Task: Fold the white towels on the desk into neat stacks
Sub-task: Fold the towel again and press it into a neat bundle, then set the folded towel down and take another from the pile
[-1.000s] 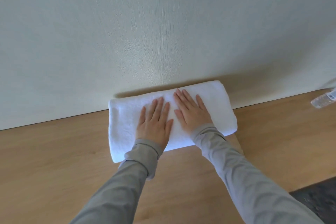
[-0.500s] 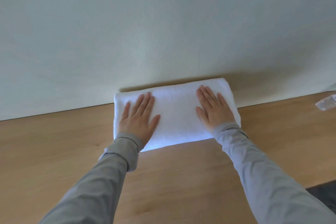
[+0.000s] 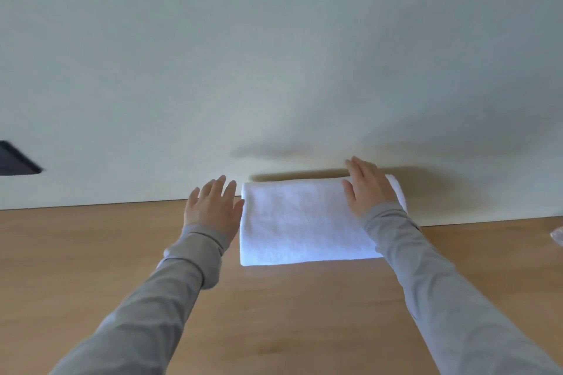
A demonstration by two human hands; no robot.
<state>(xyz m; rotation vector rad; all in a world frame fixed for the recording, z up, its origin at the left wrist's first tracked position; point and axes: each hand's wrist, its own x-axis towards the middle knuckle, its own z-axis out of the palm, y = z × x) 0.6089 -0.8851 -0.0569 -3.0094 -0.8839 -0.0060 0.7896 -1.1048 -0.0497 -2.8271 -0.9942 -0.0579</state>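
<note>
Now the smoothing stroke is seen to be at its end. One second back both hands were laid flat side by side on the middle of the white towel [image 3: 304, 222]; half a second back they were spread toward its two ends.

- Left hand [image 3: 213, 207]: carried off the cloth altogether, now found at the towel's 9 o'clock edge. Fingers are held straight and nothing is grasped. The thumb lies at the towel's edge; whether contact is made cannot be told.
- Right hand [image 3: 367, 189]: laid flat on the towel's end at about 2 o'clock, fingers straight and reaching past the far edge toward the wall [image 3: 274, 55]. Nothing is gripped; the cloth is only pressed.
- Towel: left as a compact folded rectangle on the desk [image 3: 274, 313], its far side set close against the wall at 12 o'clock. Edges appear even and no loose flap is seen.
- Also noted: a dark object [image 3: 15, 160] at 9 o'clock of the view, newly in frame, and a clear item [image 3: 557, 236] cut off at 3 o'clock.

Reading: this towel is judged finished, flattened outward from the centre. No other towel is shown, so how much of the task remains cannot be judged.
</note>
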